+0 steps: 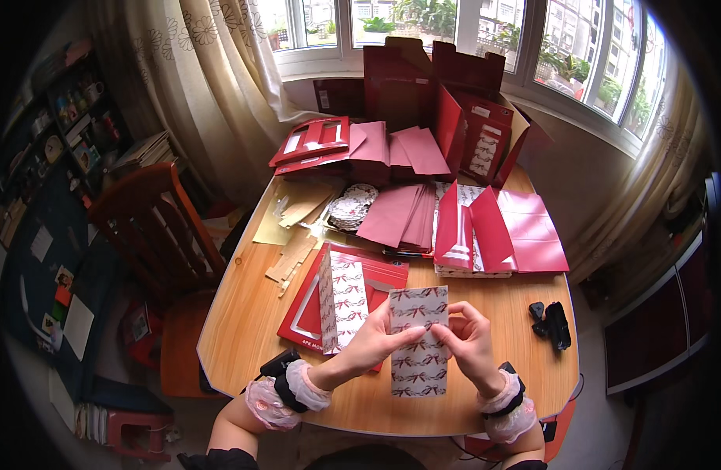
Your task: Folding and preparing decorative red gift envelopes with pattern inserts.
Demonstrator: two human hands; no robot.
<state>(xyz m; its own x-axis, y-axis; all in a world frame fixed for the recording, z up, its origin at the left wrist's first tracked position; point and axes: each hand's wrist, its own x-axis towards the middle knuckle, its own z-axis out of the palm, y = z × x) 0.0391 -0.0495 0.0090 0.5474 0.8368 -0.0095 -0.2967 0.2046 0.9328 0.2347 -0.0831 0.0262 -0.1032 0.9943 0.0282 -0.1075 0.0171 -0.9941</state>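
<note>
Between my two hands, above the front of the wooden table, I hold an upright white card (418, 370) printed with rows of red bows. My left hand (377, 338) grips its left edge, thumb on the face. On the other side my right hand (466, 343) pinches it near the middle, the fingers partly hidden behind. A second bow-printed card (350, 305) stands folded on a flat red window box (302, 314), just left of and beyond my hands. The box bears writing.
Round floral-printed stickers or cutouts (353, 205) lie beside pink envelopes (393, 217). Red folded sheets (492, 229) rest at right, near black devices (551, 326). Large red cartons (422, 88) stand by the window. Torn cardboard pieces (293, 258) are at left, beside a wooden chair (161, 235).
</note>
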